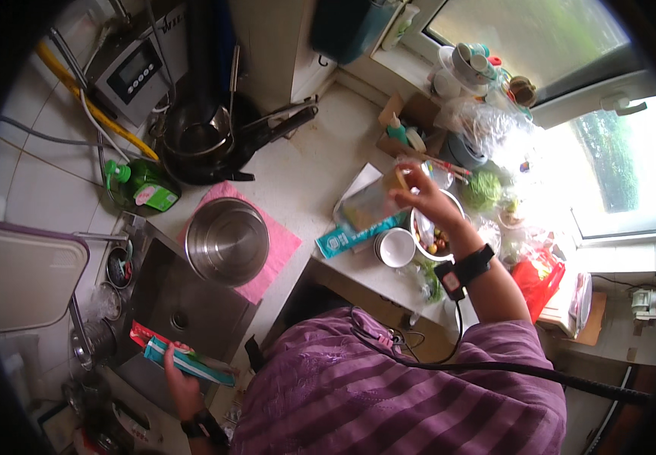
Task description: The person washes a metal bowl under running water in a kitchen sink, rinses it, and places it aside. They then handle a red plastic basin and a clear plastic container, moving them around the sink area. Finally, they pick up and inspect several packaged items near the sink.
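Over the sink (203,318), my left hand (181,372) grips flat packets: a teal one (191,364) and a red one (145,334). Above the right-hand counter, my right hand (427,199) pinches one end of a blurred, see-through plastic pack (370,202) with something yellowish in it. Another teal packet (336,242) lies on the counter beneath that pack. Close by my right wrist is a white bowl (457,200) of small round fruit or vegetables, partly covered by my arm. Stacked white bowls (397,248) stand just left of it.
A steel pot (227,242) sits on a pink cloth (279,244) at the sink's edge. Behind it are stacked dark pans (214,142) and a green pump bottle (149,185). A cabbage (481,189) and a red plastic bag (538,278) lie near the window. A black cable (487,369) crosses my shirt.
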Demonstrator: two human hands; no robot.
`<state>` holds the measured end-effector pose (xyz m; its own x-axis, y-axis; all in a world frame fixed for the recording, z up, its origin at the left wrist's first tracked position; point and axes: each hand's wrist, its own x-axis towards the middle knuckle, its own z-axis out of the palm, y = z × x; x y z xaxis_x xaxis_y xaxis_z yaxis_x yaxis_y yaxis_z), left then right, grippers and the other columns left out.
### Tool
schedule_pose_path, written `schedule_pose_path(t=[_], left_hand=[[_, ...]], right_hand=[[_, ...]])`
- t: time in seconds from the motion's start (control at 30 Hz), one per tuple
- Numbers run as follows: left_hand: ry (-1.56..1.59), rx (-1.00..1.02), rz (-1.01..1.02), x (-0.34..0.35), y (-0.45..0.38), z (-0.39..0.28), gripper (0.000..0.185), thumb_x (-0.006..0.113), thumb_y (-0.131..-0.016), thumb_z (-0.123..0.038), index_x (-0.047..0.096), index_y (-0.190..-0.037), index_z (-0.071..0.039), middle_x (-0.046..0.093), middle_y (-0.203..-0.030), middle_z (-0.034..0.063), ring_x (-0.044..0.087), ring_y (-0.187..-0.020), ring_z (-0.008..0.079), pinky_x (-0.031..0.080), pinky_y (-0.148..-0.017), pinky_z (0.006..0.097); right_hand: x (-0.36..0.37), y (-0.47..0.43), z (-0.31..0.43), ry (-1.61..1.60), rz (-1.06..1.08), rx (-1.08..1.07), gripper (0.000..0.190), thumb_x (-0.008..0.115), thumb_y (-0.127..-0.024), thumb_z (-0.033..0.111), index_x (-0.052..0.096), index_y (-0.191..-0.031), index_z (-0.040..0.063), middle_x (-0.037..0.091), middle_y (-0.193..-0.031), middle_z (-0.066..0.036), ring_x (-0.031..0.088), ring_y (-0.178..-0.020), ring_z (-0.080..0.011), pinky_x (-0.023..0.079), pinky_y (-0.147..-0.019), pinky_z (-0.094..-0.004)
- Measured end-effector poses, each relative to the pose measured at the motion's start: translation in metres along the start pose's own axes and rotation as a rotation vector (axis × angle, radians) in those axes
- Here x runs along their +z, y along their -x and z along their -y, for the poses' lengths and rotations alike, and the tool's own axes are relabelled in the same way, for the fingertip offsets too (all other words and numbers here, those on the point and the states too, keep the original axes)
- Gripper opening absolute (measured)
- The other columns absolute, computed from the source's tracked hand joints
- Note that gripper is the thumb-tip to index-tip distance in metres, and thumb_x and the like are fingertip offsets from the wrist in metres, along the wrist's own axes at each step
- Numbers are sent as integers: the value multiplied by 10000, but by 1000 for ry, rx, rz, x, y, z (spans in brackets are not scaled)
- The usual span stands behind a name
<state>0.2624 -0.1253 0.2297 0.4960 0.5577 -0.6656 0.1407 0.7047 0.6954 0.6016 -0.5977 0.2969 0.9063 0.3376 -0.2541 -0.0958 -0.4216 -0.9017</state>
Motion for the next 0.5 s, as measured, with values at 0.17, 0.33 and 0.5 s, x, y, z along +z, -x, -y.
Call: schedule_pose_path(t=[0.17,0.33,0.5], left_hand=[[-6,-18,46,-33,-3,9,153,580,-887,-204,523,-914,-64,543,-827,22,547,-787,142,451,-770,305],[-7,-88,61,-45,3,13,156,595,-872,-199,539,-920,-62,555,-833,25,552,-789,144,454,-762,300],[-42,-115,70,-54,-3,20,161,604,-864,-204,541,-921,-67,561,-844,22,555,-799,140,453,-764,305]], right_hand=[[46,82,-40,126,136,52,655,782,-723,253,442,-1244,49,554,-1103,-96,539,-1048,-208,432,-896,-321],[61,150,-62,351,104,134,672,799,-639,232,456,-1182,34,560,-1077,-168,551,-1041,-296,430,-915,-357],[66,208,-118,559,177,176,664,796,-570,204,478,-1130,40,552,-1048,-183,510,-1039,-359,417,-913,-406]])
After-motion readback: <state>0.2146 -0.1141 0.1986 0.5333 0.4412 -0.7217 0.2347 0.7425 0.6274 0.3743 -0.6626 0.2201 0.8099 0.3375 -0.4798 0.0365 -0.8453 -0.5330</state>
